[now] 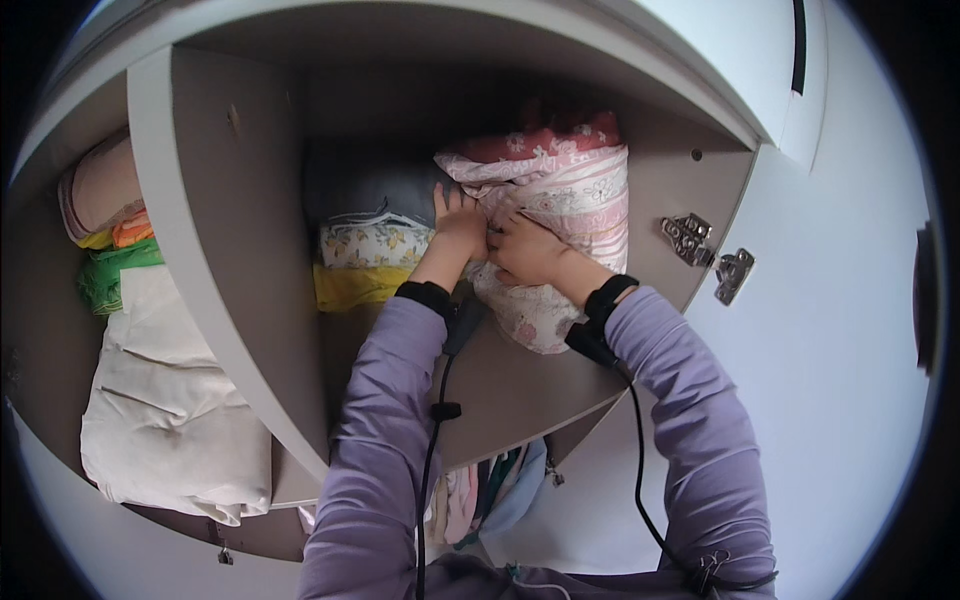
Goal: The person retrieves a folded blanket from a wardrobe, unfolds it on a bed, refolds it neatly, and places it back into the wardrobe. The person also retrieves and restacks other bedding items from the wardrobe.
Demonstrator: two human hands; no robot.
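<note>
A bulky folded stack of pink and white patterned bedding [580, 195] stands on the cupboard shelf, with a red printed cloth [590, 135] on top. My right hand [528, 250] is on its left front side, fingers bent into the fabric. Just left of it, my left hand [461, 228] rests with fingers stretched upward along the seam between the bedding and a neighbouring pile. That pile holds a dark grey folded cloth [370, 185], a white floral cloth [375, 246] and a yellow cloth [360, 285]. Some fingertips are hidden by the fabric.
A grey vertical divider [190, 210] separates this compartment from one on the left, where a cream folded cloth [175, 400] and green cloth [115, 272] lie. Metal hinges [735, 276] join the white door [830, 400] at right. Clothes [490, 495] hang below the shelf.
</note>
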